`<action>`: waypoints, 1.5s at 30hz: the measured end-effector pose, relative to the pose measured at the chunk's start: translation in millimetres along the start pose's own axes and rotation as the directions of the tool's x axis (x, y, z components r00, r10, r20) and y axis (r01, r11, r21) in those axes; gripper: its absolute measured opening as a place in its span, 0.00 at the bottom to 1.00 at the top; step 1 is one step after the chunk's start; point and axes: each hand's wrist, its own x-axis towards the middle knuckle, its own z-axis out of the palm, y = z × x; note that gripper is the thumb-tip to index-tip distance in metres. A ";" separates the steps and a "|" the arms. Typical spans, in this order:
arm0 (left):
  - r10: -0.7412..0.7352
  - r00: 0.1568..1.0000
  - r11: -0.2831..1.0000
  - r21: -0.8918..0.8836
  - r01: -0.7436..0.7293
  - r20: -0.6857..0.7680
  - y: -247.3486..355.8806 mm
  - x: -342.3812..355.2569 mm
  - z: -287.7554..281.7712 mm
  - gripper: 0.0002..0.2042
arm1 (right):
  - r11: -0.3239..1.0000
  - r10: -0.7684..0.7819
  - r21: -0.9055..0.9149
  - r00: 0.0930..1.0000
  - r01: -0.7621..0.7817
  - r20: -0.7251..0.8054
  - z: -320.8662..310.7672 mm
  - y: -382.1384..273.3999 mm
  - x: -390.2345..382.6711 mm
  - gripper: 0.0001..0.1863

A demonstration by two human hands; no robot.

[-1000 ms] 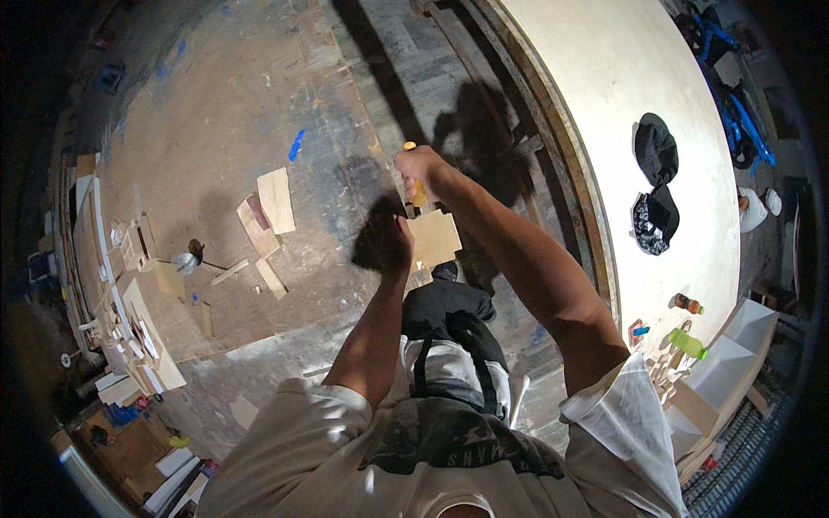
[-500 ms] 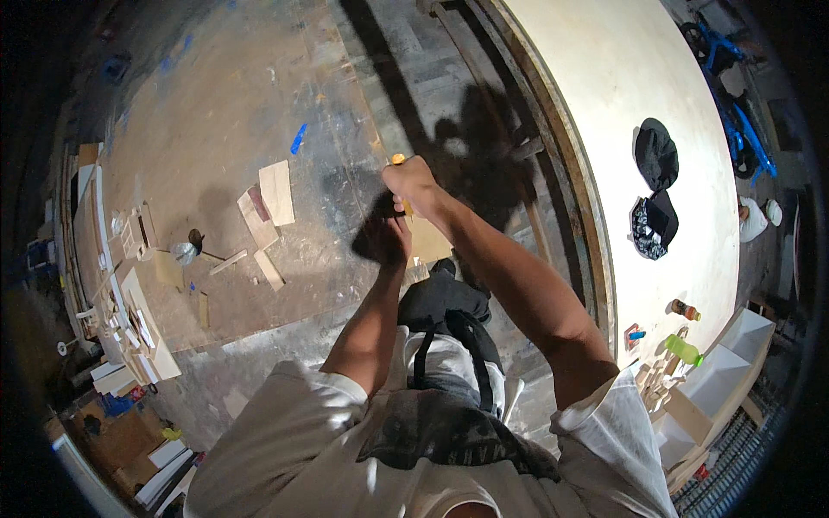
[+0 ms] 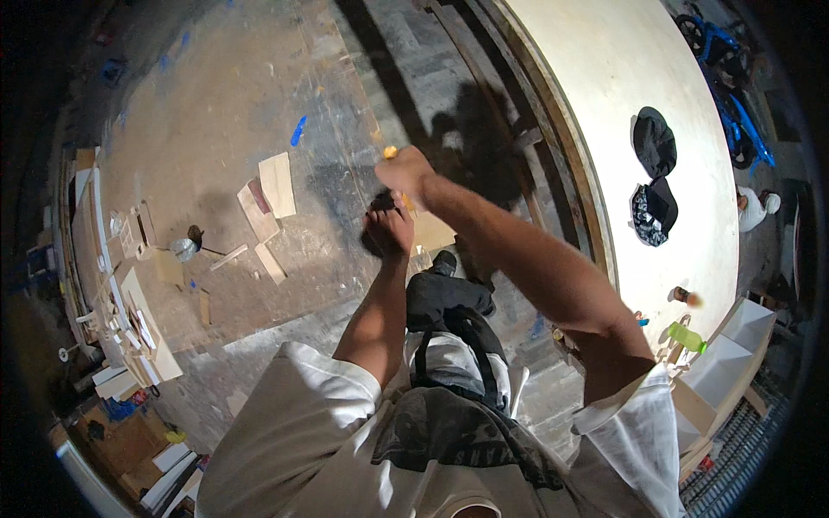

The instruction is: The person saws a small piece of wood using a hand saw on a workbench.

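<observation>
My right hand (image 3: 404, 175) is closed in a fist around a yellow-handled tool. The rounded end of this tool (image 3: 390, 152) sticks out above the fist, and a bit of yellow shows below it. Its working end is hidden, so its exact kind is unclear. Just nearer to me is my left hand (image 3: 390, 229), its fingers curled and its thumb close under the right fist; what they grip, if anything, is hidden. A tan flat board (image 3: 434, 233) shows beside and below both hands, over the edge of the wooden work surface (image 3: 224, 104).
Wood offcuts (image 3: 276, 186) and a blue-handled tool (image 3: 299, 131) lie to the left. A cup-like clear container (image 3: 184, 249) stands farther left. On the right, a pale tabletop (image 3: 570, 52) carries two caps (image 3: 654, 142) and a green bottle (image 3: 686, 337). White compartments (image 3: 725, 354) stand beside it.
My right fist has shifted slightly left and away from me with the tool. My left hand has moved slightly left, its fingers now more visible. The view has tilted slightly.
</observation>
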 end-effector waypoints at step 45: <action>-0.056 0.996 0.998 -0.001 0.056 0.066 0.4 3.7 -8.8 0.12 | 0.996 0.072 -0.055 0.995 -0.068 0.072 -12.4 -45.0 -28.2 0.15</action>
